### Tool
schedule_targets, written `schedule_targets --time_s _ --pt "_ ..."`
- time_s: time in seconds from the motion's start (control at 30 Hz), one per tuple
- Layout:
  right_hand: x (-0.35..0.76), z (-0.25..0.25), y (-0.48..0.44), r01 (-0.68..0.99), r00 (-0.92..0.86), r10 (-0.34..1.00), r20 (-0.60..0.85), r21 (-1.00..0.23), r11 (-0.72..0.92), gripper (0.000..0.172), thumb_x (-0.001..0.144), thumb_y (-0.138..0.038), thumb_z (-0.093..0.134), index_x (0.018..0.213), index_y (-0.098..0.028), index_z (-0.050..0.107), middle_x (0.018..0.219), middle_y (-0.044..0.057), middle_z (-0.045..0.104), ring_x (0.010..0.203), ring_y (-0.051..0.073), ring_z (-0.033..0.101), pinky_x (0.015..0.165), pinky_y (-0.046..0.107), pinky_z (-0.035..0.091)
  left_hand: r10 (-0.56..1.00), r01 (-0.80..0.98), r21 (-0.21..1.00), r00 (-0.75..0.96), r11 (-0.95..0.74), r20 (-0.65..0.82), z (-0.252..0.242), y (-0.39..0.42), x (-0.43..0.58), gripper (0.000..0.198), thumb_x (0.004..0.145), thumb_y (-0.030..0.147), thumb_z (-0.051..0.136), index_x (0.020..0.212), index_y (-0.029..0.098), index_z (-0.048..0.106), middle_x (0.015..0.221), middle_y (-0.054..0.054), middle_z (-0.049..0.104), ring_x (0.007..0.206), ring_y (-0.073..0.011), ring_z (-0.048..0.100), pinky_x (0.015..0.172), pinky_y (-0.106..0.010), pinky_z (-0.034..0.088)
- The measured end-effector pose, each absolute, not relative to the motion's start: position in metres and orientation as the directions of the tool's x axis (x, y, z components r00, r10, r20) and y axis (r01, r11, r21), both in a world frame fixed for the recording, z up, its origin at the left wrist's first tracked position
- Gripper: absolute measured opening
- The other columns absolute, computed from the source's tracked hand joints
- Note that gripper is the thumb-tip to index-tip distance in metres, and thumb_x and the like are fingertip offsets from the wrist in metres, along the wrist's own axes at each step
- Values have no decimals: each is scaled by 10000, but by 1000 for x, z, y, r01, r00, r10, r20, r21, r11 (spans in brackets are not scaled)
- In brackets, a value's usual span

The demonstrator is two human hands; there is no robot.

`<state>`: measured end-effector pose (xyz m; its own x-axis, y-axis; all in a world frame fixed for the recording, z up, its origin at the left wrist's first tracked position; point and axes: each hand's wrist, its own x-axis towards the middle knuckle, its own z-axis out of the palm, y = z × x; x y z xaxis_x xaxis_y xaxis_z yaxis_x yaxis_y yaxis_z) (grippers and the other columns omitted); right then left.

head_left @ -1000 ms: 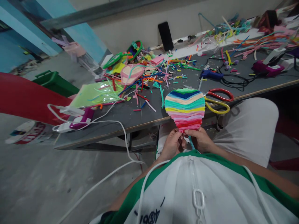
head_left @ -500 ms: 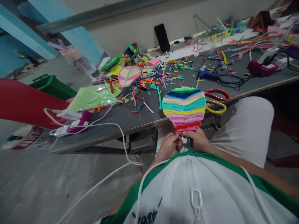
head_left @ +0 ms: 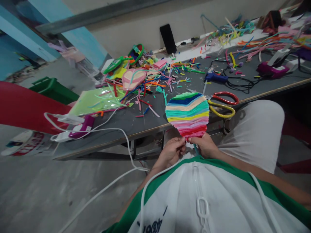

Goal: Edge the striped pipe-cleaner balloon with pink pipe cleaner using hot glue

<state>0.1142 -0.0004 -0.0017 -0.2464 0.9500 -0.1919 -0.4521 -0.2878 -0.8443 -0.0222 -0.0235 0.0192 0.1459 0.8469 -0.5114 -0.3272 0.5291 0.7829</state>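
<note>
A striped, fan-shaped piece (head_left: 187, 111) made of rows of coloured pipe cleaners, green and blue at its wide top and red and pink at its narrow bottom, is held over the table's front edge. My left hand (head_left: 173, 150) pinches its lower tip from the left. On the other side my right hand (head_left: 205, 145) is closed on the lower right edge, thumb toward the tip. What lies behind the piece and under my fingers is hidden. Just right of it are scissors (head_left: 223, 111) with one red and one yellow handle loop.
The dark table (head_left: 136, 127) carries scattered pipe cleaner scraps (head_left: 150, 82), a blue glue gun (head_left: 216, 77) with black cord, and a green plastic packet (head_left: 97, 100). A black phone (head_left: 168, 38) leans at the wall. A white cable (head_left: 127, 142) hangs over the left front edge.
The striped piece has shifted slightly left and down, showing more of the scissors. Both hands keep their hold, my left hand turned a little.
</note>
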Motion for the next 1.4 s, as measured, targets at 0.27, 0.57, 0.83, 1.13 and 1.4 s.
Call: schedule_targets --time_s 0.27,0.57,0.83,1.13,1.4 --pt "117 1 -1 -451 -346 923 -168 -833 -321 29 611 -136 645 622 -161 654 606 -1 640 607 144 558 633 287 426 963 -216 946 -63 244 -262 -7 -27 -20 302 736 401 689 677 166 509 439 43 548 396 -66 454 435 -178 324" --pt "118 0 -1 -437 -356 916 -185 -834 -338 37 598 -176 677 626 -159 660 590 6 636 587 140 542 599 277 411 955 -335 897 38 289 -293 -15 -22 -23 316 711 423 693 717 133 567 592 -4 608 463 -80 511 462 -200 385" --pt "115 5 -1 -428 -353 918 -179 -842 -329 44 599 -181 690 639 -176 674 594 -12 640 579 136 551 592 273 411 952 -391 877 -3 280 -305 -9 -25 -17 327 725 433 683 682 149 526 570 21 566 432 -55 463 431 -184 328" --pt "117 12 -1 -421 -417 899 -131 -849 -319 88 629 -250 714 692 -193 689 641 -2 650 618 155 575 642 299 439 931 -304 886 6 349 -364 6 -25 -21 344 639 403 764 683 127 564 488 13 559 431 -68 480 438 -182 306" --pt "138 14 10 -471 -307 919 -246 -800 -371 262 749 -431 643 728 -171 630 681 10 637 657 139 571 676 285 438 928 -377 867 -52 325 -370 14 -21 -23 343 668 387 746 643 130 521 562 20 552 442 -58 476 432 -187 315"
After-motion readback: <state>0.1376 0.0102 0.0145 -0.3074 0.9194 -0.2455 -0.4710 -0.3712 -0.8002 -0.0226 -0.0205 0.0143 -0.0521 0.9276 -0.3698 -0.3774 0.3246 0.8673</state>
